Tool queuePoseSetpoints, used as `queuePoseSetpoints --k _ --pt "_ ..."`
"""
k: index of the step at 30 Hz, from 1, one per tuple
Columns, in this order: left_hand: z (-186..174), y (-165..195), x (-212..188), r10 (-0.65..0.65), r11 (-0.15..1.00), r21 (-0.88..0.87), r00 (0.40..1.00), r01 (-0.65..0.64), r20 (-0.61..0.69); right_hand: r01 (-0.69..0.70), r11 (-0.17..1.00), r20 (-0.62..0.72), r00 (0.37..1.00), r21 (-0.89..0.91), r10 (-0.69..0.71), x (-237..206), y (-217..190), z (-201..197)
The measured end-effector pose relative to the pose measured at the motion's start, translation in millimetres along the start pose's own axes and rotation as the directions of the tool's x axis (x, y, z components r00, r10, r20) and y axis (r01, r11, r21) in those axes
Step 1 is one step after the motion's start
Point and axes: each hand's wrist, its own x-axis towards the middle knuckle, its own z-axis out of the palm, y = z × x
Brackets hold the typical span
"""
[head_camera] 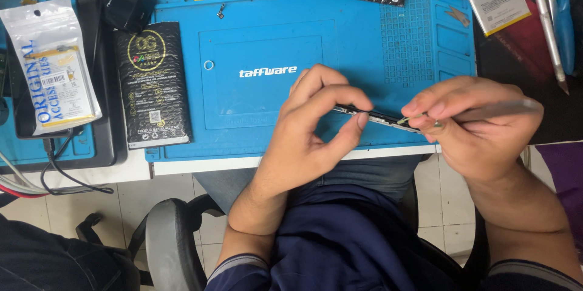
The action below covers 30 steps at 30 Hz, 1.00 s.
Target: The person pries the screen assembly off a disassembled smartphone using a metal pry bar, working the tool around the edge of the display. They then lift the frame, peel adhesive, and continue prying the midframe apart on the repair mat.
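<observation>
My left hand pinches the phone frame edge-on over the blue mat's front edge; right hand grips a metal tool, tip at the seam, prying underway, unfinished.

Thin dark phone part, held edge-on above blue mat; slim metal tool, tip touching its right end

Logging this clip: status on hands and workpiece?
Left hand pinches thin phone part edge-on. Right hand holds metal tool, tip at part's edge. Blue mat beneath; nothing blocking.
</observation>
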Motion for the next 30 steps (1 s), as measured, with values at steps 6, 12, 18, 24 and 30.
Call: queuePoseSetpoints --k 6,12,18,24,30 --pt "2.0 2.1 -3.7 0.038 0.998 0.041 0.999 -0.038 0.007 0.137 0.977 0.113 0.986 -0.164 -0.119 8.9 -10.8 3.9" --pt "10.0 0.0 -5.0 0.065 0.996 0.057 0.997 -0.063 -0.045 0.145 0.967 0.14 0.983 -0.21 -0.117 11.9 -17.8 9.6" --pt "12.1 -3.5 -6.9 0.06 0.997 0.049 0.996 -0.056 -0.065 0.158 0.962 0.144 0.981 -0.224 -0.128 12.2 -17.2 12.1" --pt "11.2 -5.1 -6.7 0.048 0.998 0.034 0.996 -0.045 -0.079 0.109 0.981 0.134 0.987 -0.163 -0.087 11.5 -12.5 11.9" --pt "8.4 -2.2 -5.5 0.015 1.0 -0.004 0.997 -0.015 -0.072 0.066 0.986 0.134 0.99 -0.155 -0.045 8.4 -5.0 7.7"
